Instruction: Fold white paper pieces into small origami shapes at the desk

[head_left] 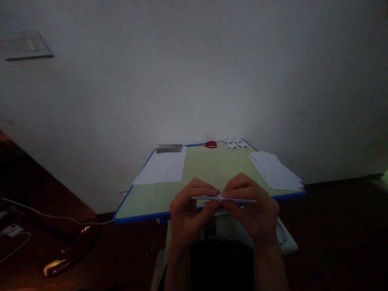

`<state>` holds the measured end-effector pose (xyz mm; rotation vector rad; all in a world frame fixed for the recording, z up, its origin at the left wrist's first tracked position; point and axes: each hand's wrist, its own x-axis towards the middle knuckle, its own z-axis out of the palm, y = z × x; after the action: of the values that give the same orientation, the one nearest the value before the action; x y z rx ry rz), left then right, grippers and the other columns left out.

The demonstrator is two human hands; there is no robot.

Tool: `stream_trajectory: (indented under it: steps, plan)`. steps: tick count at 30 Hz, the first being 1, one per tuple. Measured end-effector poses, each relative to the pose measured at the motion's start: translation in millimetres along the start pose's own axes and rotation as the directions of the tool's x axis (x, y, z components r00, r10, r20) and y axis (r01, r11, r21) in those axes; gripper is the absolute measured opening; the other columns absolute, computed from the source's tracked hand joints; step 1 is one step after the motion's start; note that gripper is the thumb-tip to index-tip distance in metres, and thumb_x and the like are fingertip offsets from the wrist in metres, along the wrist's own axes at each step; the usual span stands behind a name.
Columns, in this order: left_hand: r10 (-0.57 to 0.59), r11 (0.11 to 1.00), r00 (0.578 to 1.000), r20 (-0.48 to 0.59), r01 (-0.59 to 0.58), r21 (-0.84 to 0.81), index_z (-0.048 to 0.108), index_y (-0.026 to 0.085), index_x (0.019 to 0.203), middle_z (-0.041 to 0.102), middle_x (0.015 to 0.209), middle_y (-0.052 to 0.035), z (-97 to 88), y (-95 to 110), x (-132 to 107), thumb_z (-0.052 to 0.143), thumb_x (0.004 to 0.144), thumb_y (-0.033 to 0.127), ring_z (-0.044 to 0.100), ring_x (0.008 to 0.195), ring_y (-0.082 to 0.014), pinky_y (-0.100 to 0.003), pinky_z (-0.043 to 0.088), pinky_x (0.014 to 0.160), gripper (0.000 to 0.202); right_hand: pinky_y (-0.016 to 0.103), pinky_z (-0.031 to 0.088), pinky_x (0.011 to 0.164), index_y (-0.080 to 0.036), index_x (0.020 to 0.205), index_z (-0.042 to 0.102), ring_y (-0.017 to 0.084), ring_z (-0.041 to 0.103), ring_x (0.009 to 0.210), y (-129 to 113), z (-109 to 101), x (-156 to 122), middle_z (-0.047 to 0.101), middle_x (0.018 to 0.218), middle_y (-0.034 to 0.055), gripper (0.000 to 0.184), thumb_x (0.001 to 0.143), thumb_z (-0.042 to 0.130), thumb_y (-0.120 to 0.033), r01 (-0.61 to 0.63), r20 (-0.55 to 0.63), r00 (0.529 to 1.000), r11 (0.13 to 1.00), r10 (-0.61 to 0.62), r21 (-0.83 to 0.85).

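Observation:
A thin piece of folded white paper (242,199) is held up edge-on at the near side of the table. My left hand (192,206) pinches it near its middle, with the thumb below and the fingers above. My right hand (253,204) grips it the same way, its fingertips close beside those of the left. Seen from the edge, the paper shows several thin layers, and its outline from above is hidden.
The green table (212,165) has a blue rim and stands against the wall. White sheets (275,171) lie at the right and a white sheet (165,167) at the left. Red-handled scissors (210,144) and several small folded paper pieces (238,144) are at the back.

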<state>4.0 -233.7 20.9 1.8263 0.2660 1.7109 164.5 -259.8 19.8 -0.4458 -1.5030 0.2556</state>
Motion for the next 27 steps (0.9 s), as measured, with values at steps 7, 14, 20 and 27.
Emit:
stream_trajectory:
  steps: [7, 14, 20, 27]
  plan:
    - [0.073, 0.996, 0.994, 0.08, -0.076, 0.041, 0.077, 0.024, 0.1, 0.074, 0.093, -0.0047, -2.0, 8, -1, 0.077, 0.086, 0.012, 0.067, 0.085, -0.0198, -0.036, 0.054, 0.078, 0.018, 0.037, 0.051, 0.069, -0.023, 0.108, 0.076, 0.02, 0.064, 0.082, -7, -6, -3, 0.07, 0.092, 0.0042, 0.032, 0.082, 0.077, -0.004, 0.035, 0.065, 0.997, 0.999, -0.037, 0.025]
    - [0.11, 0.994, 0.99, 0.092, -0.11, -0.004, 0.076, 0.022, 0.099, 0.074, 0.093, -0.0052, -0.2, 13, -1, 0.076, 0.086, 0.01, 0.066, 0.083, -0.0197, -0.038, 0.053, 0.076, 0.018, 0.038, 0.053, 0.067, -0.026, 0.108, 0.075, 0.02, 0.064, 0.079, -14, -1, 0, 0.071, 0.088, 0.0033, 0.031, 0.083, 0.076, -0.008, 0.099, 0.021, 0.995, 0.995, -0.1, 0.009]
    - [0.104, 0.994, 0.992, 0.076, -0.105, 0.01, 0.077, 0.025, 0.101, 0.074, 0.091, -0.0048, 1.3, 14, -1, 0.078, 0.085, 0.015, 0.067, 0.081, -0.0202, -0.039, 0.055, 0.075, 0.019, 0.037, 0.053, 0.063, -0.028, 0.102, 0.075, 0.02, 0.064, 0.074, -15, 1, 2, 0.07, 0.083, 0.0017, 0.028, 0.082, 0.075, -0.008, 0.103, 0.007, 0.995, 0.994, -0.103, -0.039]
    - [0.109, 0.993, 0.991, 0.077, -0.112, 0.031, 0.077, 0.025, 0.098, 0.074, 0.088, -0.0054, 2.8, 15, 0, 0.077, 0.086, 0.017, 0.067, 0.079, -0.0203, -0.04, 0.055, 0.074, 0.014, 0.038, 0.052, 0.064, -0.026, 0.101, 0.075, 0.02, 0.064, 0.075, -17, 0, 0, 0.07, 0.084, 0.0027, 0.027, 0.082, 0.074, -0.007, 0.076, 0.015, 0.997, 0.997, -0.076, -0.005]
